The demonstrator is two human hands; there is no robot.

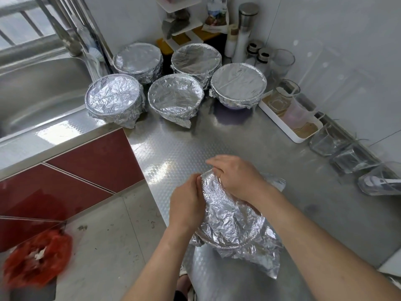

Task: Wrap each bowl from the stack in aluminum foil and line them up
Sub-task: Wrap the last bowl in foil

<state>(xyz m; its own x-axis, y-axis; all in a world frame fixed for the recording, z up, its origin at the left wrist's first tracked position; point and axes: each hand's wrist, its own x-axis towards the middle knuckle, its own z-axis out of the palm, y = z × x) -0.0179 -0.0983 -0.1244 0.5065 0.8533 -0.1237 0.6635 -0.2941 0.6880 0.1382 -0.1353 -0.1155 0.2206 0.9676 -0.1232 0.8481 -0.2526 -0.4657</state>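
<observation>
five foil-wrapped bowls (176, 94) already sit grouped at the upper middle of the table (271, 153), while at lower centre both hands, left hand (185, 205) and right hand (235, 177), pinch foil around a sixth bowl (230, 222), likely nearly wrapped.

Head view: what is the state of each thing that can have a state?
Five back bowls, wrapped, upright.
Sixth bowl, covered by loose foil, edges untucked.
Left hand, pinches the foil.
Right hand, grips the foil.
</observation>
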